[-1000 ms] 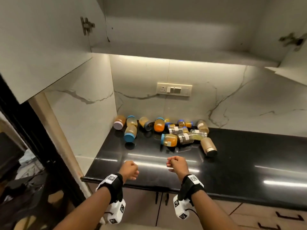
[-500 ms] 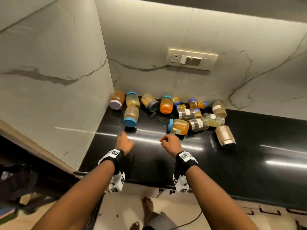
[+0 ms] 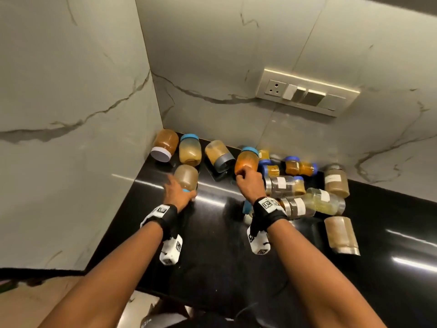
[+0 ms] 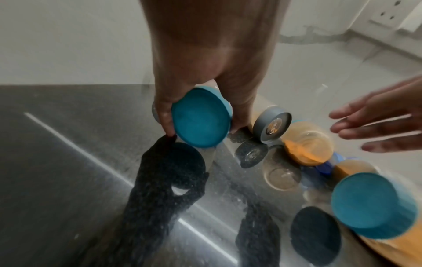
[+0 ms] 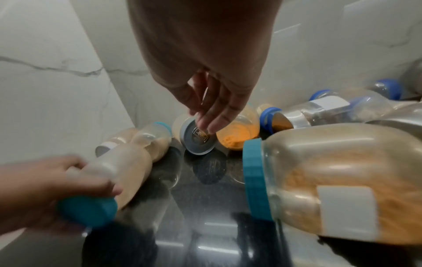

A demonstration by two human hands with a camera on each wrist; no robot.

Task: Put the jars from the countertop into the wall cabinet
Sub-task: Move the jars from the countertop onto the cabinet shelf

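One tan jar (image 3: 186, 177) sits clamped in left fingers (image 4: 167, 117); right fingers (image 5: 211, 117), apart, seemingly hover over an orange jar (image 3: 247, 160).

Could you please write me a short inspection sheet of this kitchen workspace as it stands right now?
Surface: glossy black countertop, reflecting strip lights.
Job's things: about a dozen jars heaped along the back wall, nearly all on their sides; wall cabinet not in view.
Left hand: grips the teal-lidded jar near its lid; whether it is lifted cannot be told.
Right hand: fingers extended, reaching over the grey-lidded jar and orange-filled jar; grip not closed.
Clutter: nothing seen besides jars.
Cables: thin dark lead at the right wrist camera.
Surroundings: marble-look walls, switch panel with socket.
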